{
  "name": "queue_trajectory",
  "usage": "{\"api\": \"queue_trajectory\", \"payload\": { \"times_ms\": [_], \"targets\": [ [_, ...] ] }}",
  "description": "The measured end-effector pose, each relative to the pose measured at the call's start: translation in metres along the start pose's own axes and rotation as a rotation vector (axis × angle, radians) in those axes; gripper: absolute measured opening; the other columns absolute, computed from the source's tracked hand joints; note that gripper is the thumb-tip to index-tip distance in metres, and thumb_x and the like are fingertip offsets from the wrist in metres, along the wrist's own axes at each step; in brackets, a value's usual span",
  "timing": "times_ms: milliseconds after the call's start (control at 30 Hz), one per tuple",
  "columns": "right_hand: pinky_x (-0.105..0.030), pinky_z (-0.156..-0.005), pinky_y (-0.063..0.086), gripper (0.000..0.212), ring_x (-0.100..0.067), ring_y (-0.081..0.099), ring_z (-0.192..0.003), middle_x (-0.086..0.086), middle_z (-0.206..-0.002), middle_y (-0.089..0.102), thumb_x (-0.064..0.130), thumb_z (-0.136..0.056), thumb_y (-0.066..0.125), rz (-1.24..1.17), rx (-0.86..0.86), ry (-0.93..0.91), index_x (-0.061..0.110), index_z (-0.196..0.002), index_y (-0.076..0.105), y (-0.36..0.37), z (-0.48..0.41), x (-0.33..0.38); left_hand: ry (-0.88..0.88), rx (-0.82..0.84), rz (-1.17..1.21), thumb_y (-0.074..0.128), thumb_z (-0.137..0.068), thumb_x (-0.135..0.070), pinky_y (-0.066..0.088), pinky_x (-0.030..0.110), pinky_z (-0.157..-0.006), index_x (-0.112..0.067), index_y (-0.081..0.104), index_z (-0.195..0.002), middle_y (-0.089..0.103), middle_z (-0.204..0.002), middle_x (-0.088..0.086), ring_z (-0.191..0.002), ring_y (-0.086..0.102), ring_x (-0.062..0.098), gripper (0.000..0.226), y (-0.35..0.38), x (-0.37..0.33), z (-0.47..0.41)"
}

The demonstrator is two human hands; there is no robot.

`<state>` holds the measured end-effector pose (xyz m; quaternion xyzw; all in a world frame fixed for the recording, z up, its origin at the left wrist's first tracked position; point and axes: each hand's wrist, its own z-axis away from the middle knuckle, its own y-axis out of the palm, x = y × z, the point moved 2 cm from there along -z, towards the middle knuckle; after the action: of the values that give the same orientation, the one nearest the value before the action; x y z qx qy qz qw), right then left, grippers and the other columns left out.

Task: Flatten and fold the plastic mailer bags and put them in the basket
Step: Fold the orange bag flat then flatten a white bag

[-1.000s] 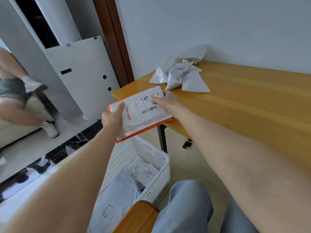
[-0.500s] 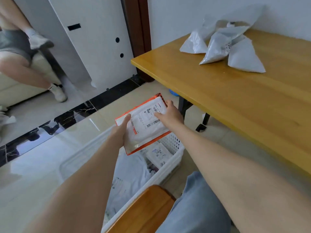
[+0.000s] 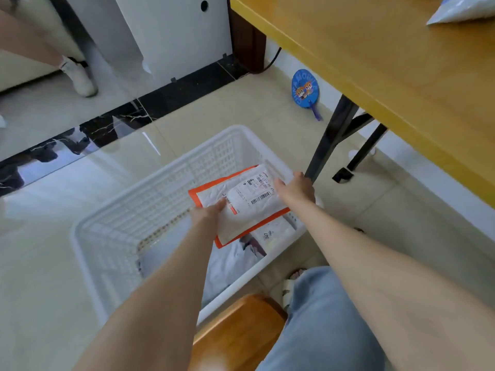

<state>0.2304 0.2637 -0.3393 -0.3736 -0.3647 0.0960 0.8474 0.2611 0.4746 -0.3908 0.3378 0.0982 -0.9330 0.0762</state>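
Obscured items noted.
Your orange-edged mailer [image 3: 249, 210] covers bags [image 3: 230, 261] beneath it; its label print is unreadable; the white bag [image 3: 463, 12] on the desk [image 3: 375, 62] is cropped.

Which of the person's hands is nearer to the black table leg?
Right. The right hand grips the mailer just beside the black table leg; the left hand holds its opposite edge, farther off over the basket.

Orange-edged mailer [image 3: 241, 202]: white, flattened, shipping label up, tilted above right end of basket [image 3: 150, 188]; basket: white plastic lattice, open-topped; folded mailers [image 3: 273, 234]: white, lying inside basket, directly beneath
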Motion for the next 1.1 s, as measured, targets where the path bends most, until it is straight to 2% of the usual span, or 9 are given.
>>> {"api": "queue_trajectory", "payload": {
  "times_ms": [133, 267, 400, 500, 567, 800, 900, 1000, 1100],
  "targets": [
    [-0.042, -0.101, 0.041, 0.067, -0.036, 0.042, -0.127, -0.014, -0.140, 0.041, 0.048, -0.088, 0.056, 0.071, 0.120, 0.082, 0.012, -0.141, 0.035, 0.031, -0.026, -0.017, 0.031, -0.103, 0.024, 0.078, -0.077, -0.012, 0.050, 0.037, -0.085, -0.003, 0.056, -0.118, 0.063, -0.111, 0.010, -0.103, 0.062, 0.029, 0.047, 0.007, 0.021, -0.041],
    [-0.040, -0.099, 0.045, 0.067, -0.035, 0.049, -0.122, -0.014, -0.138, 0.046, 0.049, -0.086, 0.059, 0.078, 0.177, 0.125, 0.012, -0.138, 0.039, 0.066, -0.050, -0.028, 0.009, -0.155, 0.037, 0.076, -0.080, -0.014, 0.049, 0.037, -0.088, -0.005, 0.053, -0.123, 0.062, -0.119, 0.012, -0.109, 0.060, 0.030, 0.049, 0.015, 0.035, -0.081],
    [-0.033, -0.087, 0.046, 0.062, -0.032, 0.052, -0.120, -0.014, -0.139, 0.047, 0.029, -0.088, 0.059, 0.033, 0.241, 0.177, 0.008, -0.141, 0.036, 0.098, -0.065, -0.034, -0.024, -0.186, -0.001, 0.072, -0.083, -0.017, 0.049, 0.036, -0.089, -0.007, 0.053, -0.126, 0.062, -0.121, 0.012, -0.109, 0.060, 0.030, 0.048, 0.023, 0.050, -0.114],
    [-0.032, -0.080, 0.047, 0.056, -0.031, 0.057, -0.113, -0.015, -0.133, 0.053, 0.023, -0.086, 0.062, 0.043, 0.260, 0.195, 0.004, -0.135, 0.042, 0.117, -0.077, -0.039, -0.033, -0.216, -0.006, 0.067, -0.085, -0.014, 0.048, 0.036, -0.090, -0.008, 0.050, -0.129, 0.061, -0.121, 0.011, -0.110, 0.059, 0.030, 0.049, 0.033, 0.056, -0.135],
    [-0.030, -0.077, 0.045, 0.054, -0.030, 0.058, -0.110, -0.014, -0.132, 0.055, 0.023, -0.086, 0.063, 0.054, 0.265, 0.193, 0.006, -0.134, 0.044, 0.128, -0.088, -0.043, -0.015, -0.213, 0.008, 0.065, -0.086, -0.012, 0.047, 0.036, -0.092, -0.008, 0.049, -0.131, 0.061, -0.122, 0.011, -0.111, 0.059, 0.030, 0.049, 0.041, 0.059, -0.154],
    [-0.029, -0.085, 0.042, 0.053, -0.028, 0.055, -0.118, -0.012, -0.134, 0.055, 0.018, -0.090, 0.063, 0.092, 0.290, 0.167, 0.006, -0.138, 0.044, 0.148, -0.115, -0.055, 0.016, -0.184, -0.011, 0.054, -0.092, -0.009, 0.046, 0.033, -0.092, -0.009, 0.047, -0.134, 0.060, -0.124, 0.010, -0.113, 0.058, 0.029, 0.043, 0.072, 0.061, -0.194],
    [-0.023, -0.077, 0.035, 0.056, -0.026, 0.053, -0.121, -0.009, -0.136, 0.052, 0.016, -0.091, 0.062, 0.045, 0.330, 0.157, 0.010, -0.142, 0.039, 0.158, -0.123, -0.056, 0.010, -0.155, -0.030, 0.051, -0.093, -0.009, 0.046, 0.034, -0.091, -0.009, 0.045, -0.135, 0.059, -0.126, 0.011, -0.112, 0.058, 0.029, 0.043, 0.083, 0.059, -0.205],
    [-0.024, -0.083, 0.036, 0.059, -0.024, 0.050, -0.124, -0.006, -0.141, 0.049, 0.019, -0.089, 0.065, 0.001, 0.347, 0.142, 0.012, -0.142, 0.038, 0.168, -0.130, -0.058, 0.041, -0.156, -0.079, 0.056, -0.091, -0.010, 0.044, 0.032, -0.090, -0.010, 0.041, -0.137, 0.057, -0.127, 0.009, -0.114, 0.057, 0.028, 0.048, 0.090, 0.057, -0.213],
    [-0.025, -0.081, 0.039, 0.061, -0.024, 0.051, -0.123, -0.006, -0.141, 0.048, 0.022, -0.089, 0.064, -0.010, 0.365, 0.146, 0.013, -0.143, 0.036, 0.173, -0.138, -0.061, 0.112, -0.099, -0.092, 0.065, -0.086, -0.010, 0.045, 0.038, -0.101, -0.016, 0.032, -0.143, 0.055, -0.132, 0.009, -0.118, 0.056, 0.028, 0.067, 0.096, 0.057, -0.220]
  ]
}}
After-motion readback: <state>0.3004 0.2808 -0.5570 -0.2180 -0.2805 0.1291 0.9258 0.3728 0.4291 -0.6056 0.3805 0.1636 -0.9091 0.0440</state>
